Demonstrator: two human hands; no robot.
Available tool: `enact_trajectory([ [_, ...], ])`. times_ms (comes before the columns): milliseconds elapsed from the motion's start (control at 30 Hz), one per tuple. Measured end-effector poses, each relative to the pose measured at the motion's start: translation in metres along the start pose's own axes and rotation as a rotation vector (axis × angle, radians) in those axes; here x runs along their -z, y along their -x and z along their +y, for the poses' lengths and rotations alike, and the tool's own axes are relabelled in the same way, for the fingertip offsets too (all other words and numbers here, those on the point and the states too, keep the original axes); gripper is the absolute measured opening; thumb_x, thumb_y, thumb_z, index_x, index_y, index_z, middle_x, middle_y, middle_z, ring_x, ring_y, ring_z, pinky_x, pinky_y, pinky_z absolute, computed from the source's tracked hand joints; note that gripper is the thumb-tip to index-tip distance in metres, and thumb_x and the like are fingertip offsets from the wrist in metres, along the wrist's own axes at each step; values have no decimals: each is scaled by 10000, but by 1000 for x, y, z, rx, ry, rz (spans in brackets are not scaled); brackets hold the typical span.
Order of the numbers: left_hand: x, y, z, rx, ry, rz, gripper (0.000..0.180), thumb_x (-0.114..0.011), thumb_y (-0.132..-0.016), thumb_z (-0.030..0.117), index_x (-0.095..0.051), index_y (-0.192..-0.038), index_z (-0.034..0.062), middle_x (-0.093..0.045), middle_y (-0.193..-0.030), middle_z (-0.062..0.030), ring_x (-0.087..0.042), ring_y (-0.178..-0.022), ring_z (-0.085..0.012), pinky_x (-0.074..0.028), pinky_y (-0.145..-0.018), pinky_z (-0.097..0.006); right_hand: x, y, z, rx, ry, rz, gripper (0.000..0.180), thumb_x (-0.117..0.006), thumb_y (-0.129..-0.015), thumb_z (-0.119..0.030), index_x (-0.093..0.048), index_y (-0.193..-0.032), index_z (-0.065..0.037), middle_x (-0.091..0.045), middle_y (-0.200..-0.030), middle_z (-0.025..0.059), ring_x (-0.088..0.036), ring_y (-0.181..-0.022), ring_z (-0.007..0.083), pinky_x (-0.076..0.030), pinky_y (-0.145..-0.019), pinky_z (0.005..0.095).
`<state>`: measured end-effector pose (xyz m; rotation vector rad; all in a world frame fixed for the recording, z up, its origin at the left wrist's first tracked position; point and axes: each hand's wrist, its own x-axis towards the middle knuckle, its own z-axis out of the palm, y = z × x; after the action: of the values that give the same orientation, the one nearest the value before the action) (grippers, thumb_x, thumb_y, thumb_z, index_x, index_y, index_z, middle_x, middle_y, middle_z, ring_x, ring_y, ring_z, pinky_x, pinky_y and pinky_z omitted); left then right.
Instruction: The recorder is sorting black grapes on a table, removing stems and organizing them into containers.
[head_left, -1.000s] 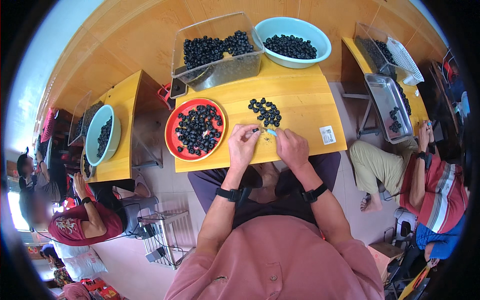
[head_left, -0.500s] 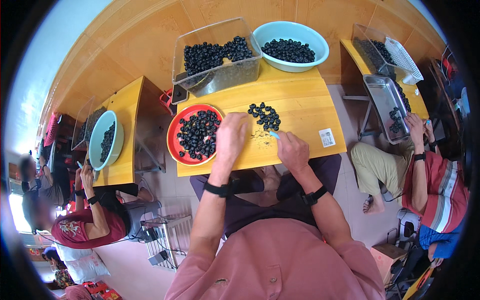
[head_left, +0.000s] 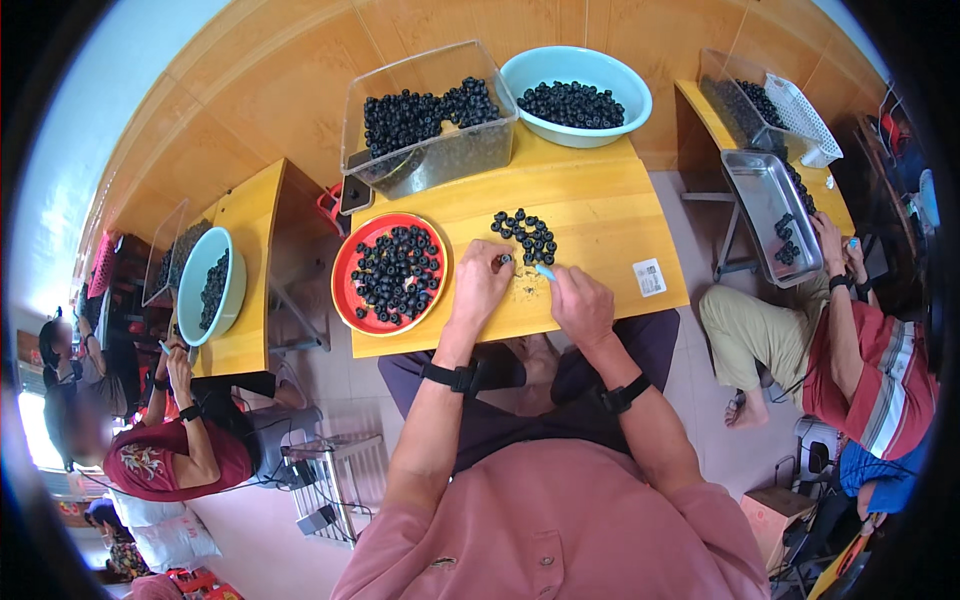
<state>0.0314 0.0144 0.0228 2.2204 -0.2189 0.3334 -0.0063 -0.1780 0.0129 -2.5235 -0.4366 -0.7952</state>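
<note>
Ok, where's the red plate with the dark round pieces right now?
In the head view the red plate sits on the yellow table to the left of the left hand, just below the clear plastic bin.

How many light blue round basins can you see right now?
2. One light blue basin sits at the far edge of the person's table beside the clear bin; another basin is on the left neighbouring table. Others may be hidden.
</note>
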Motion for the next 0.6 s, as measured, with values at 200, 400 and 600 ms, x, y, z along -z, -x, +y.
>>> enact_trajectory([
  [200,-2,23,10,205,202,59,196,-822,-824,48,-754,-997,-14,-702,-950,-125,-662,-712,-175,-550,-674,-317,2,-1,-1,-4,-22,-18,83,-667,-918,-121,-676,-986,-75,-611,-767,81,-665,-694,275,-533,-599,408],
  [400,-10,32,10,269,366,96,196,-826,-857,37,-754,-1030,-21,-704,-974,-79,-681,-822,-119,-559,-748,-263,1,-1,-1,-7,-15,-24,94,-672,-917,-129,-681,-996,-78,-623,-776,79,-671,-701,273,-534,-601,407],
  [600,-13,33,5,177,359,152,200,-827,-833,24,-765,-1022,-2,-688,-928,-93,-666,-741,-147,-547,-687,-288,1,-2,0,3,-14,-36,103,-672,-917,-137,-688,-1006,-87,-632,-779,75,-677,-702,267,-537,-603,404],
])
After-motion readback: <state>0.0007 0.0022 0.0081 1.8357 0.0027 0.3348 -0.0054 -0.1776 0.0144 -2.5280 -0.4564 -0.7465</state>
